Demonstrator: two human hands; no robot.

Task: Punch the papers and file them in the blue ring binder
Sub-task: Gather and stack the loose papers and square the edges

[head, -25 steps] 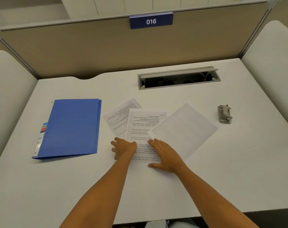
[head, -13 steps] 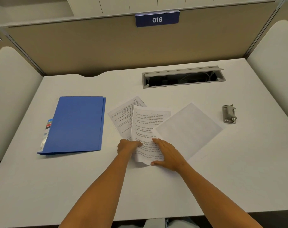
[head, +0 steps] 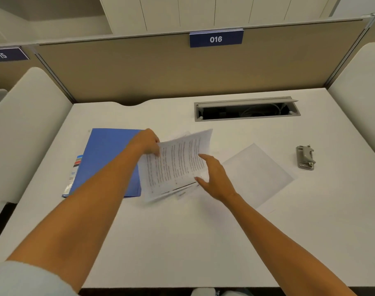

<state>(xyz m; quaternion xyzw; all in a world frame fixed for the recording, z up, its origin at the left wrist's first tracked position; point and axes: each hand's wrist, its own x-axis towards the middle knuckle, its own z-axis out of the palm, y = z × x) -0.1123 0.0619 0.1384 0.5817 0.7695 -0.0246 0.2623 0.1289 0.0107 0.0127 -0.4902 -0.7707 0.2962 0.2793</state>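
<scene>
left hand (head: 147, 141): pinching printed sheets (head: 176, 163), lifted; fingertips hidden behind paper
right hand (head: 215, 177): fingers spread, against sheets' edge
blue binder (head: 109, 154): partly covered by forearm
print: unreadable

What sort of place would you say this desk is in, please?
Probably a shared office or study hall: a numbered sign 016 on the divider panel, a neighbouring sign 015, and a desk cable tray.

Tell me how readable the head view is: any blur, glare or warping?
Head view: even light, no glare; printed sheets in the left hand are motion-blurred, text unreadable; desk edges bow from the wide lens; hole punch sharp.
</scene>
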